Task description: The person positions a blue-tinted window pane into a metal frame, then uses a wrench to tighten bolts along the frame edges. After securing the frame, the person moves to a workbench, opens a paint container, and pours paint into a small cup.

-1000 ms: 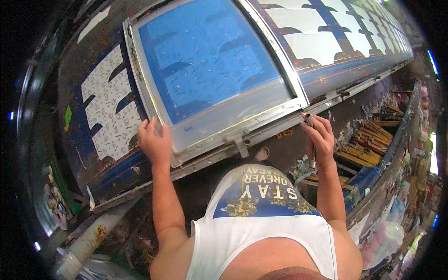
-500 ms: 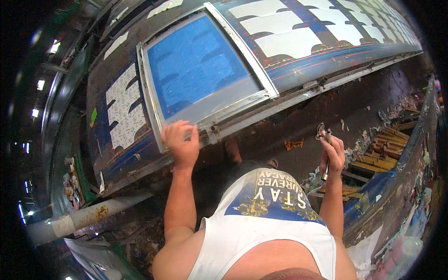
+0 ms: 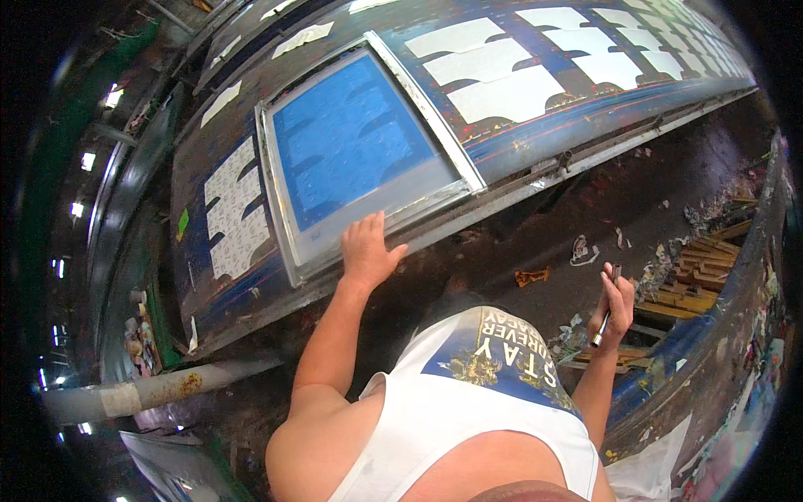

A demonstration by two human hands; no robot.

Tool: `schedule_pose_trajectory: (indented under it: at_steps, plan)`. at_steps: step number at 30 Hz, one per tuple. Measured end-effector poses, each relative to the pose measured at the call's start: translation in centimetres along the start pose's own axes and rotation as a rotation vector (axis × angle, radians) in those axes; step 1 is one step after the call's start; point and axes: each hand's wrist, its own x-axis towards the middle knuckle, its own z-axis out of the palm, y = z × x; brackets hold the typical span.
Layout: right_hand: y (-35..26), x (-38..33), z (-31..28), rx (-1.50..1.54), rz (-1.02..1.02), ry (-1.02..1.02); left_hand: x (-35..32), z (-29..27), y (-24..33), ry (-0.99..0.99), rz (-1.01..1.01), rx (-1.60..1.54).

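Observation:
A screen-printing frame (image 3: 471,173) with blue mesh (image 3: 351,134) lies on the long dark table (image 3: 535,155). My left hand (image 3: 368,253) is at the near rail of the frame, fingers stretched out and thumb apart, with nothing in it. Whether its fingertips press on the rail or only hover over it, I cannot tell. Off to the right, away from the table, my right hand (image 3: 617,303) is closed around a short metal rod (image 3: 599,333). The rod's upper end pokes out beside the fingers.
Patterned cut pieces (image 3: 237,213) lie left of the frame, and rows of white pieces (image 3: 510,94) stretch along the table to the right. A metal rail (image 3: 577,159) edges the table. Wooden slats (image 3: 694,276) and scraps are at the right; a rusty pipe (image 3: 180,386) is at lower left.
My left hand has shifted right along the frame's near edge, and its curled fingers have straightened. My right hand, still holding the rod, has moved slightly right and nearer to me. The view has shifted.

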Motion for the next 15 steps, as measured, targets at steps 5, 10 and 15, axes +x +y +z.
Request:
schedule_pose_trajectory:
  at_steps: [5,10,15]
  plan:
    - [-1.9,0.2,3.1,-0.049,0.0,-0.049,2.4,0.5,-2.4,-0.071,0.037,-0.016]
    - [-4.0,2.6,7.4,0.025,-0.011,-0.08,3.7,0.3,-5.3,-0.068,0.11,-0.008]
    - [-5.7,4.9,11.9,0.047,-0.037,-0.219,6.1,0.7,-8.3,-0.05,0.109,-0.158]
